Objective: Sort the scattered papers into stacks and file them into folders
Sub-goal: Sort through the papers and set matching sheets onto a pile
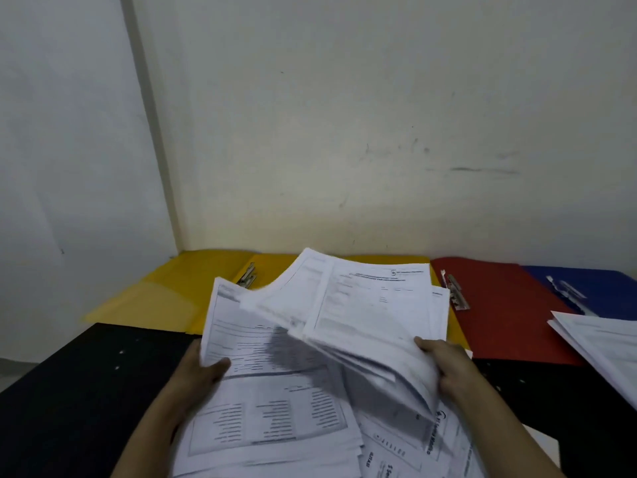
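Observation:
A messy pile of printed white papers (275, 419) covers the near middle of the black table (86, 391). My left hand (203, 369) grips the left edge of a sheet, thumb on top. My right hand (444, 365) grips a thick bunch of lifted sheets (372, 305) by its lower right edge, fanned up and away from the pile. Behind lie three open folders with metal clips: yellow (179, 291) at the left, red (499, 312) to the right, blue (593, 288) at the far right.
A separate stack of papers (603, 350) lies at the right, overlapping the red and blue folders. A pale wall stands right behind the folders, with a corner at the left. The table's right edge drops off near the lower right.

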